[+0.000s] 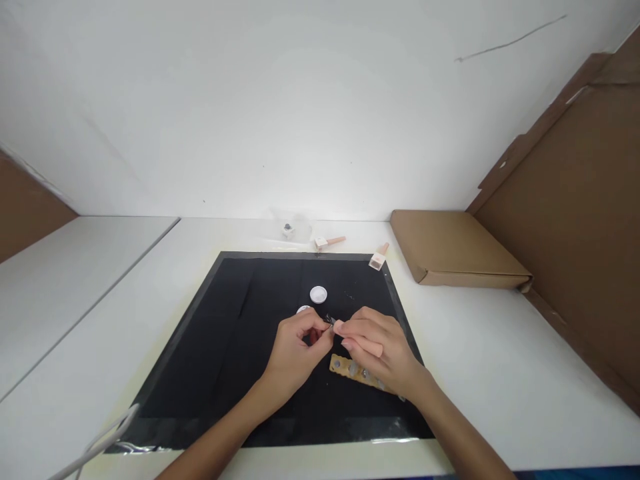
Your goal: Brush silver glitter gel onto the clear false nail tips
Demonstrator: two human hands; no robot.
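Close together over the black mat (240,373), both my hands meet fingertip to fingertip. My left hand (300,343) is closed in a pinch on something small that its fingers mostly hide. In my right hand (377,343) is a slim peach-coloured handle (370,345), gripped between thumb and fingers. A small dark piece (330,320) shows between the two sets of fingertips; I cannot make out its kind. Below my right hand lies a tan strip (345,365) with several round silvery pieces on it, partly covered. A second white round item (303,309) peeks out behind my left hand.
A small white dish (319,295) sits on the mat beyond my hands. Two small square containers with peach handles, one (321,243) at the back and another (377,260) at the mat's corner, lie nearby. A cardboard box (455,247) stands right; a white cable (107,437) lies front left.
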